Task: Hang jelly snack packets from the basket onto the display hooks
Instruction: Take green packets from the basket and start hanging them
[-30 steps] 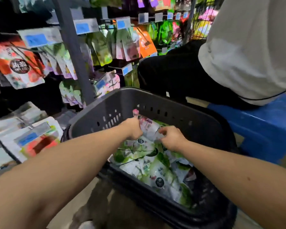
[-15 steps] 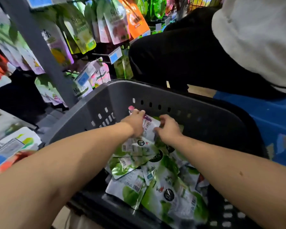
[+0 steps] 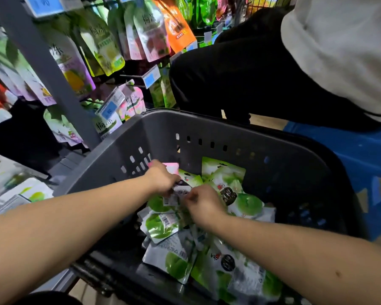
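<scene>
A dark grey plastic basket sits in front of me, holding several green-and-white jelly snack packets. Both my hands are down inside it. My left hand grips a small stack of packets, with a pink-topped packet showing behind its knuckles. My right hand has curled fingers pinching the same bunch of packets from the right. Display hooks on the rack at upper left carry hanging pouches.
A grey upright post of the rack stands left of the basket. Blue price tags stick out from the hooks. A person in a white top and black trousers crouches at upper right, beside a blue stool.
The view has tilted down and closer to the basket. Both hands have shifted slightly nearer together over the packets; a green packet behind them now stands uncovered.
</scene>
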`<state>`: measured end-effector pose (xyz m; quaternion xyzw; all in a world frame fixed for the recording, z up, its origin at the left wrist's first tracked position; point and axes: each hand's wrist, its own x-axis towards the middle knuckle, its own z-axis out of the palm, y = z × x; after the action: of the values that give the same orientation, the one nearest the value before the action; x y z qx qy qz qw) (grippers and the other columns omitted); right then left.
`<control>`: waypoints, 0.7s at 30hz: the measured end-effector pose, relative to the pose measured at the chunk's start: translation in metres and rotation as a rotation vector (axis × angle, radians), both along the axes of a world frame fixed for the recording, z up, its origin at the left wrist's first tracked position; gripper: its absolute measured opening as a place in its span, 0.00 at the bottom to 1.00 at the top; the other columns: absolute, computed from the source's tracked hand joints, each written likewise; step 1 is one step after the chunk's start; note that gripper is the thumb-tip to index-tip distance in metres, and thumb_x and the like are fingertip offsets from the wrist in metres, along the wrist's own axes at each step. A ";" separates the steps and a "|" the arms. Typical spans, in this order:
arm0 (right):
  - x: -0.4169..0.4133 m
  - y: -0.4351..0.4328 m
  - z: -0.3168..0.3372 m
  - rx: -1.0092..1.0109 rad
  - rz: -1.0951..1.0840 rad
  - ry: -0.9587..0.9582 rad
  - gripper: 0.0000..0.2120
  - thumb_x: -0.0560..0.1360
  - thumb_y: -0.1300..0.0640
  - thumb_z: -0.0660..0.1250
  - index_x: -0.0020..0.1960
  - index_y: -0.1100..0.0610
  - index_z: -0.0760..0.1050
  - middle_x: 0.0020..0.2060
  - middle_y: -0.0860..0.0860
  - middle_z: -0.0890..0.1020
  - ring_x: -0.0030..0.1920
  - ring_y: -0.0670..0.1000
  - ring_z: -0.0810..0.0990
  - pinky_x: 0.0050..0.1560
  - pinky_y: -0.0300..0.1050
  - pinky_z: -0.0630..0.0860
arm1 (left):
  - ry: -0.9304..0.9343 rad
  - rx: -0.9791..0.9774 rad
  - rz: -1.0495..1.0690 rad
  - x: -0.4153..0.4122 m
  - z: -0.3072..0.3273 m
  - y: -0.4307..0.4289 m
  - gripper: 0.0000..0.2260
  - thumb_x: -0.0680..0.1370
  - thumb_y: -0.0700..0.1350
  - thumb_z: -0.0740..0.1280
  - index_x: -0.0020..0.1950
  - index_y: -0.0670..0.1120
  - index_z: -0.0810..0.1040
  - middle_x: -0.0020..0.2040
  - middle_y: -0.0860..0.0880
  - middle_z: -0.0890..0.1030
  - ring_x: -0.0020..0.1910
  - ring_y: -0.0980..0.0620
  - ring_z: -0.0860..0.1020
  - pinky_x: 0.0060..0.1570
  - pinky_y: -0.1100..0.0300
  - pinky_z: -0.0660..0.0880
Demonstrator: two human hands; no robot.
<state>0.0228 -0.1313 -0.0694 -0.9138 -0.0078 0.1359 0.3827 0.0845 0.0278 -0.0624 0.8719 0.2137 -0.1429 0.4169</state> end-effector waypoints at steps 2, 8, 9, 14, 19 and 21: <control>-0.013 0.007 -0.001 0.114 -0.015 0.021 0.05 0.76 0.58 0.72 0.45 0.56 0.86 0.37 0.49 0.82 0.37 0.48 0.79 0.36 0.38 0.72 | -0.019 -0.026 0.041 -0.008 -0.002 0.002 0.34 0.63 0.47 0.77 0.63 0.33 0.70 0.48 0.36 0.79 0.43 0.38 0.82 0.41 0.44 0.83; -0.029 0.000 0.011 0.211 0.017 0.138 0.06 0.78 0.53 0.71 0.43 0.51 0.81 0.41 0.48 0.84 0.43 0.49 0.82 0.41 0.39 0.75 | -0.199 0.074 0.069 -0.018 0.006 0.012 0.14 0.72 0.35 0.70 0.52 0.43 0.67 0.43 0.44 0.74 0.42 0.46 0.74 0.43 0.50 0.73; -0.026 -0.005 0.012 0.191 -0.039 0.131 0.05 0.79 0.53 0.71 0.45 0.51 0.81 0.43 0.49 0.85 0.45 0.51 0.82 0.43 0.41 0.77 | -0.210 0.038 0.064 -0.017 0.007 0.015 0.14 0.72 0.34 0.69 0.48 0.46 0.66 0.43 0.44 0.74 0.41 0.46 0.74 0.42 0.51 0.72; 0.002 -0.029 0.013 0.331 -0.350 0.394 0.32 0.70 0.49 0.75 0.71 0.56 0.72 0.65 0.54 0.79 0.63 0.57 0.78 0.63 0.47 0.73 | -0.145 -0.100 -0.035 -0.024 0.028 0.017 0.18 0.64 0.35 0.73 0.45 0.48 0.68 0.37 0.49 0.73 0.36 0.48 0.73 0.37 0.55 0.71; 0.022 -0.045 0.017 0.667 -0.337 0.521 0.13 0.76 0.58 0.74 0.58 0.59 0.79 0.55 0.57 0.85 0.52 0.53 0.81 0.61 0.50 0.80 | -0.109 -0.258 -0.079 -0.030 0.035 0.006 0.16 0.71 0.26 0.71 0.49 0.44 0.71 0.27 0.49 0.75 0.26 0.50 0.72 0.25 0.60 0.68; 0.025 -0.052 0.024 0.648 -0.325 0.500 0.07 0.76 0.58 0.75 0.52 0.58 0.80 0.48 0.55 0.85 0.45 0.51 0.81 0.52 0.46 0.82 | -0.097 -0.401 -0.019 -0.030 0.037 0.002 0.14 0.73 0.29 0.71 0.53 0.41 0.74 0.34 0.43 0.81 0.29 0.48 0.77 0.30 0.59 0.73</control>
<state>0.0480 -0.1830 -0.0452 -0.6749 0.1866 0.2815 0.6561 0.0547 0.0302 -0.0255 0.7793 0.1522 -0.1444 0.5904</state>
